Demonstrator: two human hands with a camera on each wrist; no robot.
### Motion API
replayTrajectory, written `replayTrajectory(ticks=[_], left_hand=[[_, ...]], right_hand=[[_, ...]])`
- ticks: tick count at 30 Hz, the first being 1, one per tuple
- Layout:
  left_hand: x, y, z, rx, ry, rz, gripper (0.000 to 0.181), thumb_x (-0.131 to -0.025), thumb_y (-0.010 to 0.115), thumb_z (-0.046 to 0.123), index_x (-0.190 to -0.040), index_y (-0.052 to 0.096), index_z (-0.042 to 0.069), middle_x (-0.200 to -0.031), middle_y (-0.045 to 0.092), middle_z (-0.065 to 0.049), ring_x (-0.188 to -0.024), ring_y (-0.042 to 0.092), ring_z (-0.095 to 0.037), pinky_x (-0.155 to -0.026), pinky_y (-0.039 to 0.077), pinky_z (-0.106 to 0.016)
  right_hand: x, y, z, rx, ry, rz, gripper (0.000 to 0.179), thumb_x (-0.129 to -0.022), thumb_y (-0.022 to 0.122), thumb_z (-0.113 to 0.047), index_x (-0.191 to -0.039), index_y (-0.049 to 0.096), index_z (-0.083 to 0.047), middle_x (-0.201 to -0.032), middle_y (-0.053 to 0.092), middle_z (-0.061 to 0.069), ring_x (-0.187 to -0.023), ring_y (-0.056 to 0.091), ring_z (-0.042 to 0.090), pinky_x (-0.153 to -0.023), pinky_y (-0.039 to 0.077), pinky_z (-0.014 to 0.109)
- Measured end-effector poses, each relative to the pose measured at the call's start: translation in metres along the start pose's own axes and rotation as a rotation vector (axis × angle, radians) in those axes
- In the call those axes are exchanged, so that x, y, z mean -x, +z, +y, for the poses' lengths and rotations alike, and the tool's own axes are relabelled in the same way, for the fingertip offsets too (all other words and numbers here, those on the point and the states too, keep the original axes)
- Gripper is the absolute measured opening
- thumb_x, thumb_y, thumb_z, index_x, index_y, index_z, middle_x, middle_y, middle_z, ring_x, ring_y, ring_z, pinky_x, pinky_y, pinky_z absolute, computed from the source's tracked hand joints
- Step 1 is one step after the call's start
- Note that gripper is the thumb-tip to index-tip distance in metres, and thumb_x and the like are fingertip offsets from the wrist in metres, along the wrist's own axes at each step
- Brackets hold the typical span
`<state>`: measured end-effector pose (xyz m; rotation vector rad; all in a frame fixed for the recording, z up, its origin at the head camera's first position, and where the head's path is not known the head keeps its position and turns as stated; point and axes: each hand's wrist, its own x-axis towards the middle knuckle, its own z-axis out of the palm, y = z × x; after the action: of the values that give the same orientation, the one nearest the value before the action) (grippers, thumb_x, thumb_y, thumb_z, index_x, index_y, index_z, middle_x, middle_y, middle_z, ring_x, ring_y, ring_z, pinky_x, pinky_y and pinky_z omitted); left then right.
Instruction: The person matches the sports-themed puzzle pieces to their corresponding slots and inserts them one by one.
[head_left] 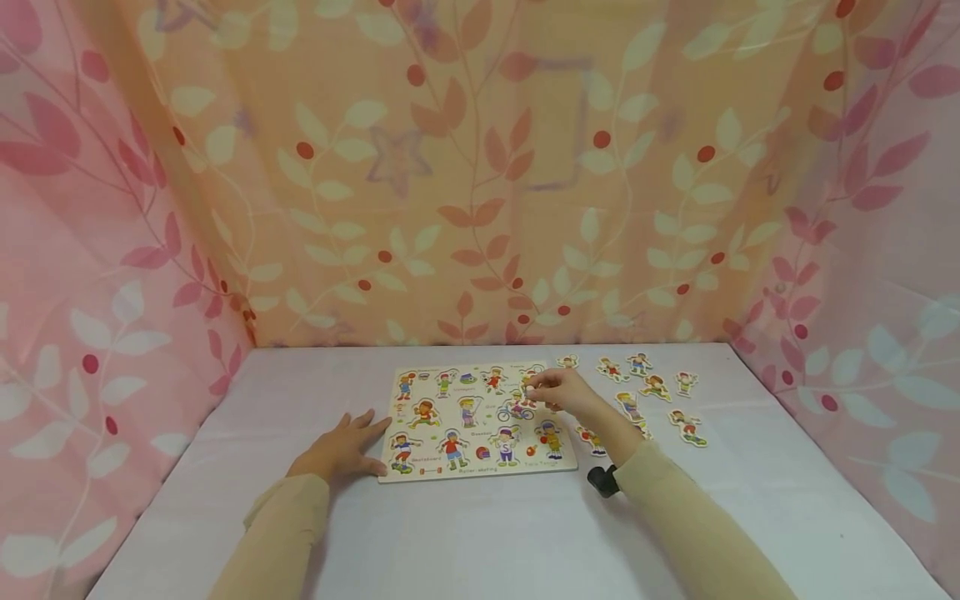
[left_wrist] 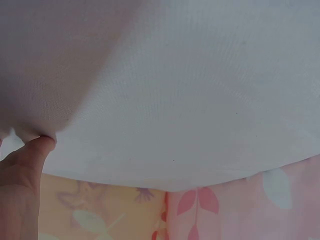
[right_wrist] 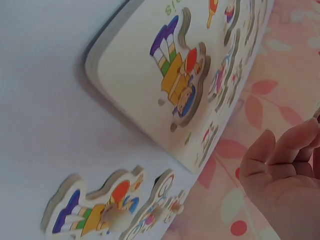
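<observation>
A pale puzzle board [head_left: 450, 429] printed with children playing sports lies on the table. My left hand [head_left: 337, 450] rests at its left edge, fingers spread and thumb by the near left corner. Over the board's far right part, my right hand [head_left: 564, 390] pinches a small puzzle piece [head_left: 530, 389] at its fingertips, its picture mostly hidden by the fingers. In the right wrist view that hand's fingers [right_wrist: 292, 142] are curled, with their tips at the frame edge. The left wrist view shows part of the left hand [left_wrist: 25, 172] against the white cloth.
Several loose pieces lie right of the board, among them a table tennis player [right_wrist: 95, 212] and a cyclist [right_wrist: 155, 215] with knobs. A skateboarder piece [head_left: 686, 427] lies farther right. A black object [head_left: 602, 481] shows by the right wrist. Leaf-patterned curtains [head_left: 480, 167] surround the white table [head_left: 465, 542].
</observation>
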<state>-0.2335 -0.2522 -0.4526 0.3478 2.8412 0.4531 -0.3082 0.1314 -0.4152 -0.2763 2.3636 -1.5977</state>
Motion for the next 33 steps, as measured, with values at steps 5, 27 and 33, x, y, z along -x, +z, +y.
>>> replayTrajectory(ticks=[5,27,33], left_hand=[[0.000,0.000,0.002,-0.027,-0.023,-0.002,0.091,-0.071,0.078,0.051,-0.146,0.045,0.010,-0.151,0.031,-0.027,-0.134,0.018,-0.061,-0.100,0.025,-0.073],[-0.001,0.001,0.000,-0.028,-0.029,-0.017,0.092,-0.072,0.078,0.052,-0.146,0.044,0.010,-0.152,0.030,-0.027,-0.134,0.018,-0.061,-0.100,0.025,-0.073],[-0.004,0.002,-0.002,-0.034,-0.031,-0.019,0.093,-0.071,0.077,0.054,-0.147,0.043,0.011,-0.152,0.029,-0.026,-0.135,0.017,-0.060,-0.100,0.025,-0.074]], right_hand=[[-0.004,0.010,-0.001,0.001,0.029,-0.006,0.018,-0.092,0.067,-0.010,-0.106,0.068,0.000,-0.085,0.062,0.002,-0.068,0.047,0.016,-0.066,0.044,0.031],[-0.029,0.050,0.000,0.038,0.009,-0.088,0.015,-0.089,0.071,-0.008,-0.101,0.071,-0.001,-0.068,0.050,0.001,-0.054,0.041,0.013,-0.048,0.031,0.022],[-0.037,0.060,-0.001,-0.009,0.062,-0.058,0.016,-0.089,0.071,-0.010,-0.103,0.070,-0.003,-0.076,0.056,0.003,-0.054,0.038,0.012,-0.047,0.029,0.022]])
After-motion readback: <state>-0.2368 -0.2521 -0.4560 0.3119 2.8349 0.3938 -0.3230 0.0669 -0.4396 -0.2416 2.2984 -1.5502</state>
